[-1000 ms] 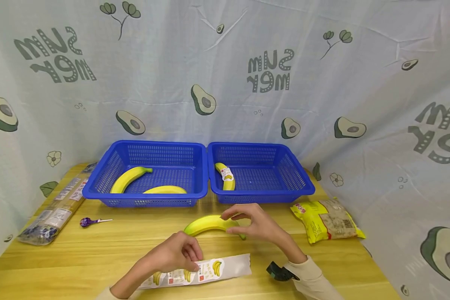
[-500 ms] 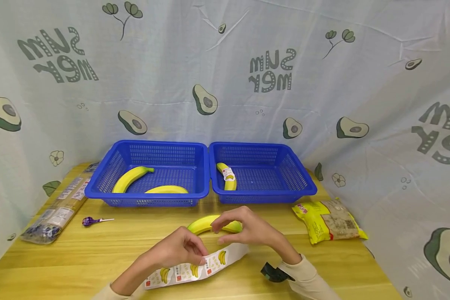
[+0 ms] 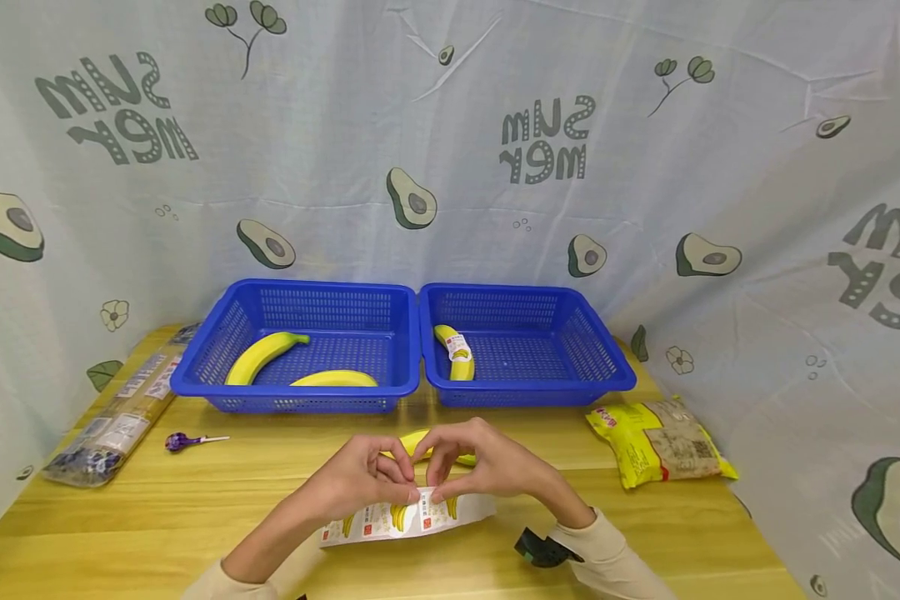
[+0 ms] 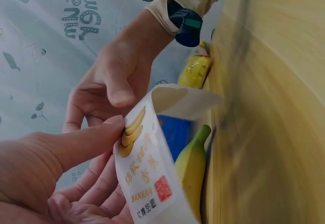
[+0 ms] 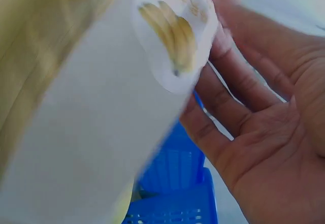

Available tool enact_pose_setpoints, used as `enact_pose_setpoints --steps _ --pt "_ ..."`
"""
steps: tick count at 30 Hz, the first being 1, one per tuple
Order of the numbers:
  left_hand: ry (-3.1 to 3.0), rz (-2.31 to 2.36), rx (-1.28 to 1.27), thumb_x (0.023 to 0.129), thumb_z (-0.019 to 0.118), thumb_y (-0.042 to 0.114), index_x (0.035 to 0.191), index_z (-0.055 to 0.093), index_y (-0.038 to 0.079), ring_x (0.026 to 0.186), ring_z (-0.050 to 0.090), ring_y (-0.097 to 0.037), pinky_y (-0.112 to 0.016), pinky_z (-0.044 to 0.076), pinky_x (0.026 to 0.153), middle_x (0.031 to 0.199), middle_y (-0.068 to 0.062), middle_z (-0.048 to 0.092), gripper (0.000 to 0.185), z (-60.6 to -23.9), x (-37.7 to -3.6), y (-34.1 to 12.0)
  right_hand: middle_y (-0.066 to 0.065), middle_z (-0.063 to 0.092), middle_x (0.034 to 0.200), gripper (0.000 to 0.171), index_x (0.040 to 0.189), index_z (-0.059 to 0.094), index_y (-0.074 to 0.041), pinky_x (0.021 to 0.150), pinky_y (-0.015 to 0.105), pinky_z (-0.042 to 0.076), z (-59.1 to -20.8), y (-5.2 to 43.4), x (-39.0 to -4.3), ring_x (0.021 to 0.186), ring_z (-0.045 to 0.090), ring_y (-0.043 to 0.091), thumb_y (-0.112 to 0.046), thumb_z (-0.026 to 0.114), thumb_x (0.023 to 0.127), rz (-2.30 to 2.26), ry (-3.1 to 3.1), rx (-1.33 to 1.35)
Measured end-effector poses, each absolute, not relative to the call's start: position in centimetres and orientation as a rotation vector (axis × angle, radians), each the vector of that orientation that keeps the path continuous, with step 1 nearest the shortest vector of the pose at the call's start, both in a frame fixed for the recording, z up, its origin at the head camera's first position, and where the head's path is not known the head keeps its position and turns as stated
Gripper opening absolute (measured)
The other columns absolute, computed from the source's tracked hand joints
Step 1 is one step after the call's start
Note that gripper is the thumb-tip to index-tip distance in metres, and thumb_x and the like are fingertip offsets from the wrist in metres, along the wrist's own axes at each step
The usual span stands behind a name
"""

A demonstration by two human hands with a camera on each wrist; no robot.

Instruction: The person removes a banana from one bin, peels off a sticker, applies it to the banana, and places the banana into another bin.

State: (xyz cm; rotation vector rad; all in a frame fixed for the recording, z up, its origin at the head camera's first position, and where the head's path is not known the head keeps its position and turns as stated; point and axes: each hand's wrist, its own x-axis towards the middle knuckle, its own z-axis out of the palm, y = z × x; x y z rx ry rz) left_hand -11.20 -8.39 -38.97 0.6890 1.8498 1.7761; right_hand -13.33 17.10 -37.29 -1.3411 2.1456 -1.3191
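Note:
A white strip of banana stickers (image 3: pixel 390 529) is held above the table in front of me. My left hand (image 3: pixel 352 483) pinches its upper edge between thumb and fingers. Close beside it, my right hand (image 3: pixel 487 462) holds the same edge, thumb at one sticker's border and fingers curled behind. In the left wrist view the strip (image 4: pixel 147 168) bends away from the left thumb, its printed side showing. The right wrist view shows a banana sticker (image 5: pixel 175 36) near the right fingers. Behind both hands a banana (image 3: pixel 465 459) lies on the table, partly hidden.
Two blue baskets stand side by side at the back. The left basket (image 3: pixel 292 391) contains two bananas; the right basket (image 3: pixel 528 386) has one stickered banana (image 3: pixel 457 350). A lollipop (image 3: pixel 183 442) and a long clear package (image 3: pixel 123 425) lie left, a yellow bag (image 3: pixel 660 442) right.
My left hand has lifted the sticker strip and brought it up and right. My right hand has moved from the banana to the strip's edge, meeting the left hand.

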Motion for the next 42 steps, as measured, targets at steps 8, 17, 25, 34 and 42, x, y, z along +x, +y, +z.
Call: enact_pose_setpoints --steps 8,17,25,34,42 --pt "1.766 1.844 0.75 0.092 0.076 -0.009 0.104 0.06 -0.018 0.085 0.076 -0.014 -0.023 0.062 0.076 0.098 -0.027 0.078 0.022 -38.55 -11.56 -8.49 0.013 0.075 0.094 0.016 0.105 0.072 -0.002 0.078 0.032 0.066 -37.16 17.16 -13.37 0.084 0.069 0.006 0.002 0.082 0.093 -1.352 2.135 -1.309" --pt "1.751 1.848 0.77 0.093 0.074 -0.011 0.107 0.059 -0.019 0.088 0.077 -0.013 -0.023 0.063 0.078 0.101 -0.028 0.078 0.022 -38.42 -11.76 -8.46 0.012 0.078 0.097 0.01 0.106 0.077 0.0 0.077 0.031 0.066 -36.92 17.34 -13.34 0.085 0.068 0.004 0.002 0.078 0.096 -1.311 2.125 -1.362" --pt "1.76 1.86 0.748 0.092 0.074 -0.012 0.107 0.06 -0.016 0.088 0.077 -0.015 -0.023 0.063 0.077 0.099 -0.027 0.078 0.02 -38.1 -11.64 -8.21 0.013 0.076 0.092 0.007 0.099 0.076 0.001 0.078 0.035 0.067 -36.82 17.6 -13.36 0.084 0.071 0.009 0.005 0.079 0.095 -1.352 2.125 -1.393" --pt "1.823 1.844 0.75 0.092 0.075 -0.011 0.105 0.061 -0.015 0.078 0.071 -0.012 -0.02 0.059 0.07 0.091 -0.017 0.077 0.019 -38.02 -11.53 -8.17 0.011 0.075 0.092 0.006 0.097 0.075 -0.001 0.081 0.035 0.067 -36.9 17.67 -13.62 0.087 0.068 0.002 0.001 0.08 0.095 -1.349 2.121 -1.336" --pt "1.885 1.832 0.754 0.091 0.076 -0.012 0.103 0.062 -0.015 0.077 0.068 -0.01 -0.018 0.056 0.068 0.087 -0.007 0.073 0.019 -38.22 -11.58 -8.13 0.018 0.075 0.093 0.006 0.097 0.075 0.001 0.077 0.037 0.068 -37.24 17.93 -13.71 0.084 0.071 0.007 0.005 0.079 0.095 -1.382 2.097 -1.273"
